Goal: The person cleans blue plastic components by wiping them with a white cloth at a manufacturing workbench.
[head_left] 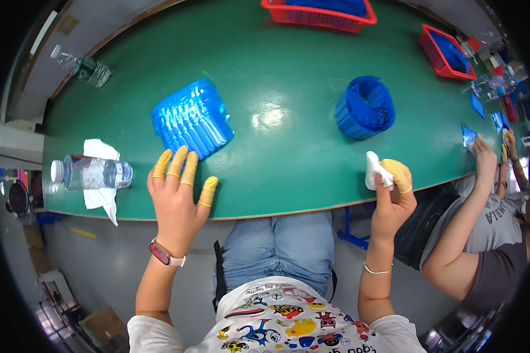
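My left hand rests with spread fingers, yellow finger cots on its tips, at the near edge of a flat shiny blue ribbed piece on the table. The fingertips seem to touch its lower edge. My right hand, also with yellow finger cots, is closed on a crumpled white cloth or tissue near the table's front edge. Beyond it stands a rolled-up blue ribbed strip, coiled into a cylinder on the table.
The green table also bears a lying water bottle on white tissue, and another bottle far left. Red baskets with blue pieces stand at the back. At the right, a co-worker's arm reaches over the table.
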